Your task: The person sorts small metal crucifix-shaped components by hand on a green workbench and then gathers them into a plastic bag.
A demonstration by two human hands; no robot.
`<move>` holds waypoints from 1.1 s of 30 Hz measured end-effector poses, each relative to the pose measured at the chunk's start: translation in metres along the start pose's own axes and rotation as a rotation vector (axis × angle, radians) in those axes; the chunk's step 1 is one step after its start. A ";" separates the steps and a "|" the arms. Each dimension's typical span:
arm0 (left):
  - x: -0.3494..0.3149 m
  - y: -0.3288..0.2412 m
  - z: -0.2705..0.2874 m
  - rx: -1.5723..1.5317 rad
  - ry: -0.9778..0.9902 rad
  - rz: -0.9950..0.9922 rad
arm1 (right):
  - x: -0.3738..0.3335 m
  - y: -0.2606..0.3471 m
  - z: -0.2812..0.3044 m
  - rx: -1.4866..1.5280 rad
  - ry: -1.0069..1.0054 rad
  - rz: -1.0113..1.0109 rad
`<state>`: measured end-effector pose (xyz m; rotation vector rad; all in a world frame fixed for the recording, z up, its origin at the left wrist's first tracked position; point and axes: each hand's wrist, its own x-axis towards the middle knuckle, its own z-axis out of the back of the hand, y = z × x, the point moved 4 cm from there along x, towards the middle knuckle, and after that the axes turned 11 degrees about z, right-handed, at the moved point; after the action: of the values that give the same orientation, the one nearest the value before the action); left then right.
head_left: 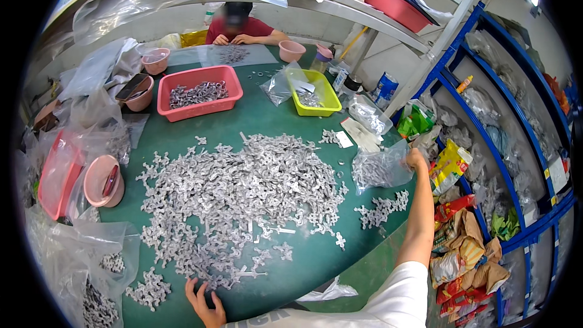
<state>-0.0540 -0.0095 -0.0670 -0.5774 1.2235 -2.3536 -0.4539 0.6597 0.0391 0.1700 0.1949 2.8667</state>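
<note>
Right grip [416,159] pinches the top edge of a clear bag [379,170] of metal parts at the table's [255,118] right rim; the fingers are hidden behind the plastic. Left hand [205,304] lies flat and spread, fingertips touching the near edge of the big grey pile of parts [243,194], its wrist cut off by the lower frame. Single pieces blur together. Opposite, a person [243,27] sorts parts beyond a pink basket [200,91].
</note>
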 end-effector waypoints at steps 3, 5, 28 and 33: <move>-0.001 0.001 0.005 0.033 -0.018 -0.002 | -0.004 0.034 -0.013 0.271 0.186 -0.028; -0.001 0.000 0.002 0.012 0.000 -0.011 | -0.007 0.008 -0.012 0.408 0.122 -0.063; -0.001 0.007 0.010 -0.011 0.034 -0.001 | -0.083 0.027 -0.008 0.545 0.083 -0.379; 0.000 0.005 0.007 -0.054 0.069 0.007 | -0.076 -0.011 -0.015 -0.051 -0.130 -0.262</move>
<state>-0.0493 -0.0165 -0.0672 -0.5117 1.3212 -2.3588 -0.3800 0.6481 0.0153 0.2965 0.1088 2.5871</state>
